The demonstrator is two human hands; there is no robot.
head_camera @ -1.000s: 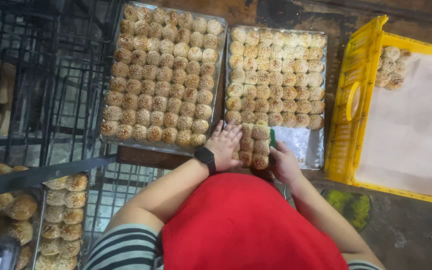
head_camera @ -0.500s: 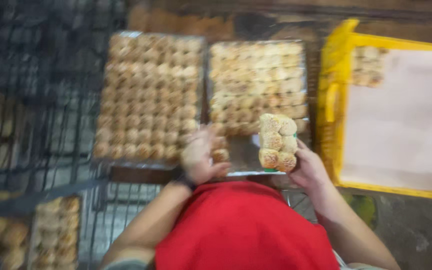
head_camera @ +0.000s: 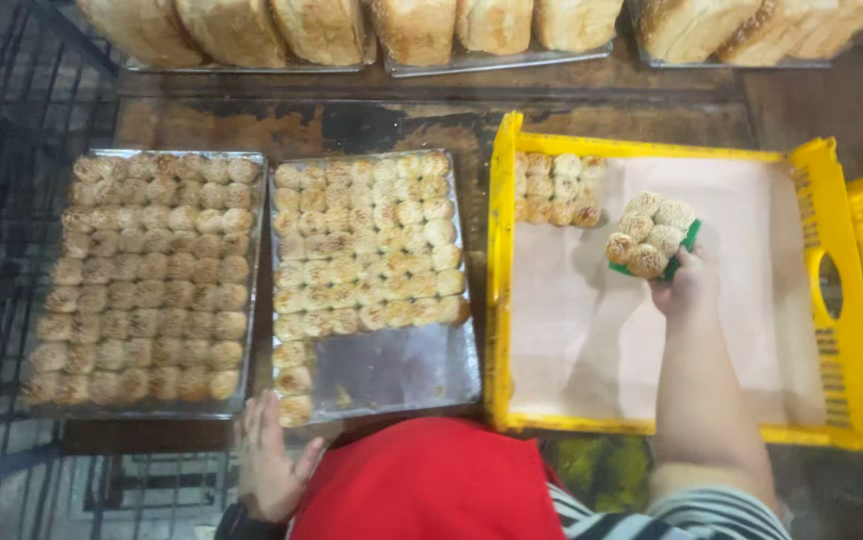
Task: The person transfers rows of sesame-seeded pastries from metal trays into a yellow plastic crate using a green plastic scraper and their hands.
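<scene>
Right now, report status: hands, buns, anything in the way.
Right hand holds green scraper loaded with buns over yellow crate. Left hand flat by half-emptied tray. Nothing blocking.

Person seen from above: red garment at the chest, black-and-white striped short sleeves, bare forearms, dark band at left wrist.

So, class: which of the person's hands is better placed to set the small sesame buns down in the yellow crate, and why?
Right. The right hand holds a cluster of sesame buns on a green scraper above the paper inside the yellow crate. The left hand rests at the front edge of the metal tray, outside the crate.
</scene>
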